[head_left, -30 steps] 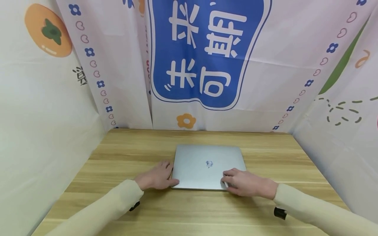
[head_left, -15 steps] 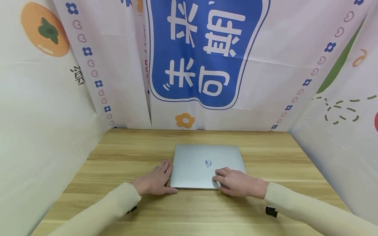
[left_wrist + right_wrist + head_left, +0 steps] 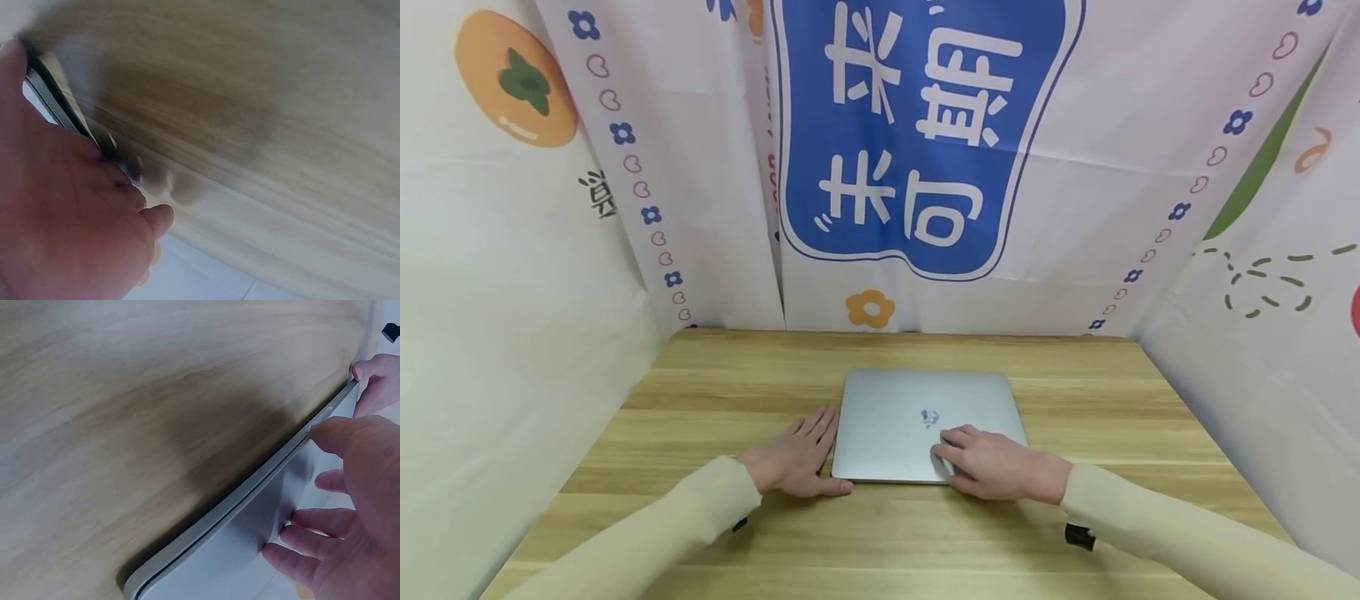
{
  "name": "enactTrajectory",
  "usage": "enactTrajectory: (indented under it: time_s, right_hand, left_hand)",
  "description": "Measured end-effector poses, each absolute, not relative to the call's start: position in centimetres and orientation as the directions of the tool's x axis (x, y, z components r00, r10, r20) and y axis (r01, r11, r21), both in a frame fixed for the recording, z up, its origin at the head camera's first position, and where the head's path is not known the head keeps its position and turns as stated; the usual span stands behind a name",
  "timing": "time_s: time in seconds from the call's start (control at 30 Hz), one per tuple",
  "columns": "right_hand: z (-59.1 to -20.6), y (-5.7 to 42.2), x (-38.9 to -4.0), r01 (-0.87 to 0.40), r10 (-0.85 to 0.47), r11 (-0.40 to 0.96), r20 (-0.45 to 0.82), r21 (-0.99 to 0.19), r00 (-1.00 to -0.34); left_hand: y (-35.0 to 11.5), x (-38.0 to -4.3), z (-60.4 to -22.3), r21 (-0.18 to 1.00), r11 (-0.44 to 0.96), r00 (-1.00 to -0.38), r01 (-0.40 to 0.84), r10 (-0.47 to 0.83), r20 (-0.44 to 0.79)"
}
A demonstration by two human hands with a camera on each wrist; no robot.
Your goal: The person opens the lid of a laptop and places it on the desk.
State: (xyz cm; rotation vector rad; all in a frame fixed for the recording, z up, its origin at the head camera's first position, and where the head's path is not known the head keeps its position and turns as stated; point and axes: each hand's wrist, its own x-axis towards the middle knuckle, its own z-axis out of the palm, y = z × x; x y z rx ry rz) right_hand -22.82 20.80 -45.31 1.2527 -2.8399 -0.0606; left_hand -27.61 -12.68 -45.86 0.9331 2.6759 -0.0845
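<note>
A closed silver laptop with a small mark on its lid lies flat on the wooden table. My left hand rests along its left side, fingers straight, thumb at the front left corner. The left wrist view shows the laptop's dark edge running behind that hand. On the right half of the lid, fingertips of my right hand touch the surface. In the right wrist view its thumb lies at the front edge, near the seam between lid and base, and the other fingers are spread loosely over the lid.
The wooden table extends on all sides of the laptop. White printed cloth hangs behind the table and at both sides, with a large blue panel bearing white characters at the back. Black straps show under the sleeves.
My right hand has slid left along the laptop's front edge toward the middle. My left hand has flattened and straightened its fingers beside the left edge. The laptop remains closed.
</note>
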Motion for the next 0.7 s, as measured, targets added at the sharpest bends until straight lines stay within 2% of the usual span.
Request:
enactTrajectory:
  time_s: [0.33, 0.7]
  right_hand:
    - [-45.1, 20.0, -22.8, -0.763, -0.767, 0.632, -0.034, 0.138, -0.641]
    - [-44.9, 19.0, -22.8, -0.781, -0.818, 0.523, -0.058, 0.340, -0.573]
  left_hand:
    - [-12.7, -27.8, -46.0, 0.030, 0.781, -0.737, 0.624, 0.601, -0.310]
    - [-12.6, -27.9, -46.0, 0.034, 0.779, -0.736, 0.627, 0.605, -0.303]
